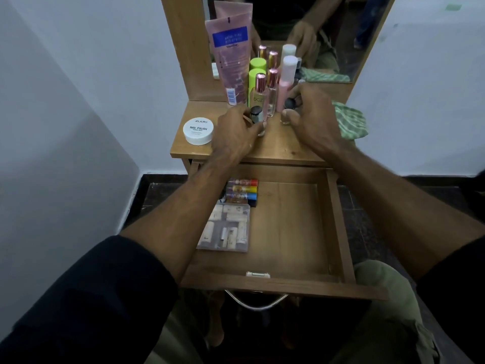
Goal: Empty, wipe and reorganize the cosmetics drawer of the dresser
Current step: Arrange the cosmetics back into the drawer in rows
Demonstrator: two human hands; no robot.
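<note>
The drawer [338, 232] stands pulled out below the front edge of the tabletop [278, 145], and it serves as the landmark here. Along its left side lie a clear pouch [224, 228] of small pale tubes and, behind that, a row of little bottles with red, yellow and blue caps [242, 189]; the middle and right of its wooden floor are bare up to the right wall. Above the drawer, the left hand [233, 132] has its grip curled round a small bottle with a dark cap [256, 114] standing on the tabletop. The right hand [312, 119] pinches a second dark-capped small bottle [288, 111] near the pink bottle [286, 82]. Behind both hands, tall bottles and a pink tube [231, 61] crowd the mirror's foot. Above the drawer's left corner sits a white nail polish remover tub [198, 130] near the tabletop's left edge; a green cloth [350, 123] overhangs the right edge.
</note>
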